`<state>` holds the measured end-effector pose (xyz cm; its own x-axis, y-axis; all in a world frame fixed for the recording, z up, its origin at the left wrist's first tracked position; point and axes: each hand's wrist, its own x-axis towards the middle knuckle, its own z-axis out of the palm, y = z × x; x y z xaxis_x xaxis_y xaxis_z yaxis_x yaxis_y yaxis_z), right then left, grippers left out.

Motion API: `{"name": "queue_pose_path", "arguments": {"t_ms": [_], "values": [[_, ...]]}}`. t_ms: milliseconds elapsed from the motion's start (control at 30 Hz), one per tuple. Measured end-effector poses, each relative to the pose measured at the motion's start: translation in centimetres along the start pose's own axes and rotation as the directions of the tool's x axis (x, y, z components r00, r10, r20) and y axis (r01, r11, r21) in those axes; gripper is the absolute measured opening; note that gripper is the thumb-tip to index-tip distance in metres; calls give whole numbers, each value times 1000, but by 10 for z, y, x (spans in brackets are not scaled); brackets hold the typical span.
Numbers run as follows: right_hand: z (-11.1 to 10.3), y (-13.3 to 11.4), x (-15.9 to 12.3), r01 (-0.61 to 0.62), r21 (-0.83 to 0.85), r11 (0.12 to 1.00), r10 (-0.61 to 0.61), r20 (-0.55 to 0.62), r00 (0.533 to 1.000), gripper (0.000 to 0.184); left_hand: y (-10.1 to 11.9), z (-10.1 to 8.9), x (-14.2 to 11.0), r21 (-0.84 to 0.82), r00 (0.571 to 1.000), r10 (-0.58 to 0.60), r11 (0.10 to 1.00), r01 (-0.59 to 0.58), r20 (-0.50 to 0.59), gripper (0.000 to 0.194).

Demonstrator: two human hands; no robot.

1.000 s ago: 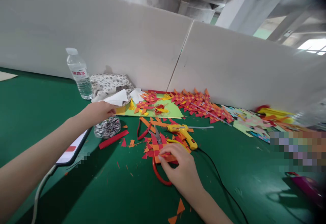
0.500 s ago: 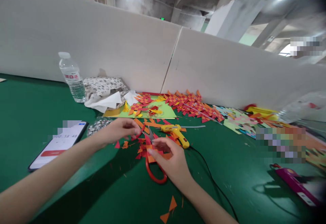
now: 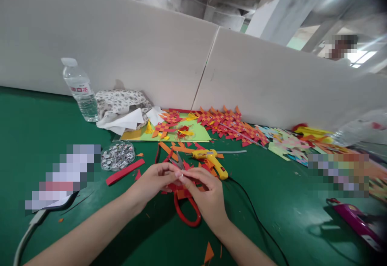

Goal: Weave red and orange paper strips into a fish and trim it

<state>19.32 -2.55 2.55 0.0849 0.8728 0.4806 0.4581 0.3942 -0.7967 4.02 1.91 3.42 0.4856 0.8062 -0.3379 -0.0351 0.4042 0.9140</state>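
Note:
My left hand (image 3: 153,182) and my right hand (image 3: 208,191) meet at the fingertips over the middle of the table. Both are closed in a pinch; a tiny whitish spot shows between them, too small to name. Beneath them lie red and orange paper scraps (image 3: 183,194), partly hidden by the fingers. Scissors with a red handle (image 3: 198,218) lie under the hands, blades pointing away. Just beyond my right hand rests a yellow glue gun (image 3: 214,161). Left of my left hand are a clear container of googly eyes (image 3: 118,156) and a red paper strip (image 3: 125,172).
Woven red and orange paper fish (image 3: 232,124) are piled along the white partition (image 3: 136,48). A water bottle (image 3: 81,92) and a patterned cloth bag (image 3: 121,102) stand back left. A blurred phone (image 3: 65,177) lies left. The glue gun's black cord (image 3: 256,213) runs right.
My left hand has come from above the googly-eye container to the right, meeting my right hand. My right hand's fingers have lifted off the paper and now pinch against the left fingertips.

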Motion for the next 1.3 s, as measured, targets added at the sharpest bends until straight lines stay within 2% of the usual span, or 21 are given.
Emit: {"name": "queue_pose_path", "arguments": {"t_ms": [133, 300, 400, 500, 533, 567, 633, 700, 733, 800, 867, 933, 1000, 1067, 1133, 1200, 1300], "values": [[3, 1, -3, 60, -35, 998, -59, 30, 998, 9, -9, -2, -1, 20, 1000, 16, 1000, -15, -24, 35], [3, 2, -4, 97, -64, 993, -93, 60, 994, 10, -10, -8, -4, 4, 997, 36, 999, -37, 64, 31], [1, 2, -3, 33, -65, 997, -30, 50, 998, 9, -10, -12, -2, 47, 994, 48, 997, -53, 102, 28], [0, 3, -4, -107, -4, 994, 107, 7, 994, 9, -8, -22, -1, 287, 987, 155, 944, -161, 45, 29], [0, 3, -4, -158, 29, 987, 158, -6, 987, 10, -6, -27, -1, 423, 974, 225, 881, -213, 23, 33], [0, 3, -4, -202, 61, 978, 203, -15, 979, 10, -4, -31, -2, 585, 949, 314, 768, -260, 11, 36], [1, 4, -3, -262, 105, 959, 265, -13, 964, 11, 0, -41, -3, 836, 913, 408, 502, -222, -2, 35], [1, 3, -3, -284, 123, 951, 287, -6, 958, 10, 4, -49, -3, 949, 873, 488, 285, -137, -21, 27], [1, 3, -3, -289, 129, 949, 292, -3, 957, 10, 4, -51, -3, 968, 855, 517, 227, -107, -27, 21], [1, 3, -2, -293, 154, 944, 296, 3, 955, 9, 3, -54, -2, 978, 838, 545, 188, -94, -24, 15], [2, 2, -2, -300, 192, 934, 304, 12, 953, 9, 1, -53, -2, 973, 836, 549, 201, -115, -15, 18], [3, 2, -2, -310, 223, 924, 314, 21, 949, 10, -1, -49, -4, 963, 837, 547, 227, -142, -6, 30], [3, 1, -2, -308, 232, 923, 310, 30, 950, 10, -1, -43, -7, 936, 836, 549, 290, -202, 11, 34], [3, 1, -3, -280, 215, 936, 280, 30, 960, 10, -1, -35, -10, 860, 852, 522, 418, -291, 34, 30], [2, 1, -4, -226, 165, 960, 225, 28, 974, 10, 0, -26, -12, 720, 893, 447, 600, -349, 60, 26], [0, 1, -4, -155, 77, 985, 153, 26, 988, 9, -1, -19, -12, 558, 928, 360, 753, -348, 94, 26], [-3, 0, -3, -39, -62, 997, 41, 20, 999, 7, -3, -14, -12, 415, 962, 248, 868, -271, 111, 28]]}}
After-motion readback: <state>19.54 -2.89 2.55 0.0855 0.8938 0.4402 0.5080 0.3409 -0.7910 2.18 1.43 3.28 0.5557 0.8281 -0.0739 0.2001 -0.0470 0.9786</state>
